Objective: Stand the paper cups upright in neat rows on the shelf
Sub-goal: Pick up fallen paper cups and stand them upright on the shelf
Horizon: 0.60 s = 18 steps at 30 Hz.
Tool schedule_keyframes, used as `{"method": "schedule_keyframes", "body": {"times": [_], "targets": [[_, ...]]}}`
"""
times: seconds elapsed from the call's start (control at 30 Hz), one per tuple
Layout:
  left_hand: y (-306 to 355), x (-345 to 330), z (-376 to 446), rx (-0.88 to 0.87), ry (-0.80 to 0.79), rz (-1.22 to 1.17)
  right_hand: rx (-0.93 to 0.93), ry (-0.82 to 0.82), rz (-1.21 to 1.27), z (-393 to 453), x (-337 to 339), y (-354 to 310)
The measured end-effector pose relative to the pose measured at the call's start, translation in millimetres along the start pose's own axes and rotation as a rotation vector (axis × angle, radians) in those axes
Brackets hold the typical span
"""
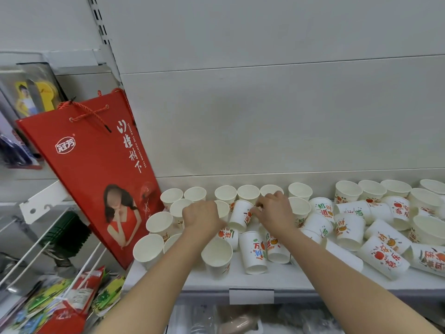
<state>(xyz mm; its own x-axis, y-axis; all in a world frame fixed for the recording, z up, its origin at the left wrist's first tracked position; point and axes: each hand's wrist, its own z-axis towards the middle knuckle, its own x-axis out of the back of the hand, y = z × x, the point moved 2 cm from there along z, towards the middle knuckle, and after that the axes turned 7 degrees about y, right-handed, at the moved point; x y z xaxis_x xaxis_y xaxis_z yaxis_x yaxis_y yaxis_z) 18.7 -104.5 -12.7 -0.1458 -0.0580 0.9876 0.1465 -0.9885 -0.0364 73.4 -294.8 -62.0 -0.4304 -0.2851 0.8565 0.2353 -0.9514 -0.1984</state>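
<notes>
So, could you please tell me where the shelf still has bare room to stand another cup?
The front strip of the shelf is bare, between the front edge and the upside-down cup. A small gap sits in the back row beside the left hand. Right of the right hand, tipped cups crowd it.

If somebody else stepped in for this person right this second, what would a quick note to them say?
Left hand: curled over upright cups; whether it grips one is hidden.
Right hand: fingertips on the tilted cup mid-shelf.
Done: the back row and the cups near the red bag stand upright.
Left: two upside-down cups at the front and the jumbled pile on the right, many on their sides, need standing in rows on the shelf.
</notes>
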Motion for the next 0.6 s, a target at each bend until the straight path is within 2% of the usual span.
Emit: {"method": "schedule_keyframes", "body": {"times": [0.23,0.4,0.6], "targets": [[15,-4,-15,-0.061,-0.007,0.111,-0.031,-0.016,-0.008,-7,-3,-8],[20,-8,-20,-0.034,-0.068,0.049,-0.016,-0.085,-0.038,2,-3,-9],[29,-12,-20,0.031,-0.096,0.068,-0.096,-0.174,-0.025,7,-5,-17]]}}
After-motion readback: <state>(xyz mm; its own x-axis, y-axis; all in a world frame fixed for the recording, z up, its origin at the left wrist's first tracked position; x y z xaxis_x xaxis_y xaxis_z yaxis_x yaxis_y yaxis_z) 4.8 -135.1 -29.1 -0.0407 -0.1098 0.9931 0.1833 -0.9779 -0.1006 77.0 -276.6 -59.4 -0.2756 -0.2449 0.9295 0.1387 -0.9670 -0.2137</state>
